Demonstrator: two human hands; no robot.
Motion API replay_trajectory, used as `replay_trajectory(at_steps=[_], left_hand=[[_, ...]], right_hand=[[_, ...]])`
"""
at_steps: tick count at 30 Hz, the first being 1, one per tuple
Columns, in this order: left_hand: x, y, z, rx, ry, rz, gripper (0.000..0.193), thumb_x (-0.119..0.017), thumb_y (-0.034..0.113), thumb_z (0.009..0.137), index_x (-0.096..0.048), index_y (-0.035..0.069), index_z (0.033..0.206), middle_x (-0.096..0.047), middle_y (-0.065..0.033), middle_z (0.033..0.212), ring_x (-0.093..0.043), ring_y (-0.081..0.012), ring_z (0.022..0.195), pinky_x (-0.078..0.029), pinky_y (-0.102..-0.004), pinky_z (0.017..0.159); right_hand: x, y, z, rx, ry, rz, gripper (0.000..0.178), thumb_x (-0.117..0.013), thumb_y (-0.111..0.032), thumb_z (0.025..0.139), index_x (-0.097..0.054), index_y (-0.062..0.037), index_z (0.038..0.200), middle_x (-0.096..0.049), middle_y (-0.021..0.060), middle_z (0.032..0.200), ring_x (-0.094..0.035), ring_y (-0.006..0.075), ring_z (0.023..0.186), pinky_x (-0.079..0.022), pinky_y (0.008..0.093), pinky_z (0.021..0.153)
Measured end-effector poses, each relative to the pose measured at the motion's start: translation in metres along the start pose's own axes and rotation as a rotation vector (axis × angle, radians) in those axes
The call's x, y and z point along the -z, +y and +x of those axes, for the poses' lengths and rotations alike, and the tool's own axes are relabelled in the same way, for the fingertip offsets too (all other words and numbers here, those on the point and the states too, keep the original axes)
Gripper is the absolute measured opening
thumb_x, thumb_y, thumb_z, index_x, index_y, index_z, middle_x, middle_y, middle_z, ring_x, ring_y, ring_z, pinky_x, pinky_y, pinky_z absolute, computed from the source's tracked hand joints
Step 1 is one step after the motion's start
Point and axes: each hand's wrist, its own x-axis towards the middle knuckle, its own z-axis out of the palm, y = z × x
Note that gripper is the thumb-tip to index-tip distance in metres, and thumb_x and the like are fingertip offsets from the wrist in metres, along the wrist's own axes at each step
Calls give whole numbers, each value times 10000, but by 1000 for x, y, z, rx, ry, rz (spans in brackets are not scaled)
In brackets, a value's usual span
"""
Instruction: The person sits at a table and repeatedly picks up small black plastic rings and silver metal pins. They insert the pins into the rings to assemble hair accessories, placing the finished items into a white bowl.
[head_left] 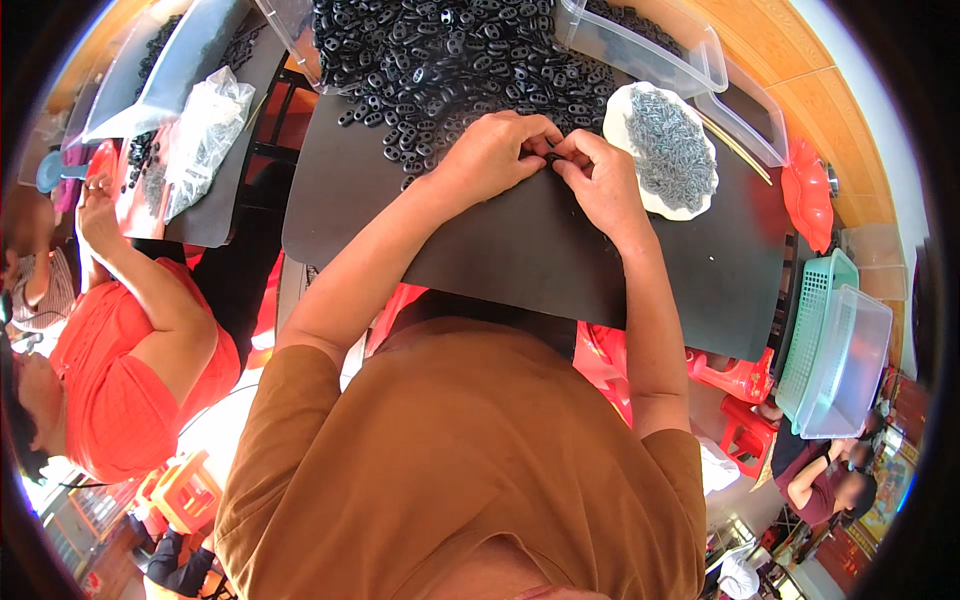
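Note:
My left hand [492,160] and my right hand [603,185] meet over the dark table [470,250], fingertips pinched together. Between them is a small black piece [553,158], mostly covered by the fingers; its exact shape is hard to see. Just beyond my hands spreads a big pile of black oval plastic pieces [450,75], many with two holes. To the right of my right hand stands a white scalloped dish [613,120] holding many small grey metal parts [668,150], too fine to name.
Clear plastic bins [690,60] border the pile. Thin sticks [735,148] lie right of the dish, near a red scalloped bowl [806,195]. A green basket [815,320] stands lower right. At left, a person in red [140,350] sits by another table with a plastic bag [210,135].

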Motion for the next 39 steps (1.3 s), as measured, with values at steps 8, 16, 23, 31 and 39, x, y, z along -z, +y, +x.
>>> replay_trajectory(at_steps=[8,16,23,31,39], left_hand=[[3,2,1,181,8,-214,279,-694,26,847,-633,26,1120,-709,-73,867,-675,-121,791,-555,-275,734],[0,-4,3,239,34,-473,288,-687,-4,865,-607,11,1141,-678,-42,947,-656,-84,877,-543,-236,798],[0,-2,2,223,46,-394,280,-688,-2,849,-625,17,1122,-683,-34,939,-660,-84,869,-546,-242,801],[-5,1,1,190,73,-287,250,-694,4,839,-654,17,1085,-703,-70,940,-691,-126,850,-566,-270,786],[-10,0,-1,111,98,-216,240,-690,-17,826,-670,5,1063,-705,-99,938,-702,-155,851,-577,-289,784]], right_hand=[[2,6,1,-119,4,123,104,-688,-3,838,-652,6,935,-698,90,808,-657,141,698,-530,296,653],[6,4,2,-176,3,281,110,-657,2,890,-667,-8,999,-680,27,840,-632,77,722,-528,234,635],[6,2,2,-157,19,265,137,-657,18,876,-687,-8,1007,-704,43,830,-639,80,700,-531,240,621],[1,6,2,-133,49,176,125,-697,10,848,-702,-3,972,-707,40,773,-621,67,649,-510,229,606],[-3,11,2,-64,41,37,130,-687,30,852,-696,1,979,-725,51,848,-678,86,750,-552,244,677]])
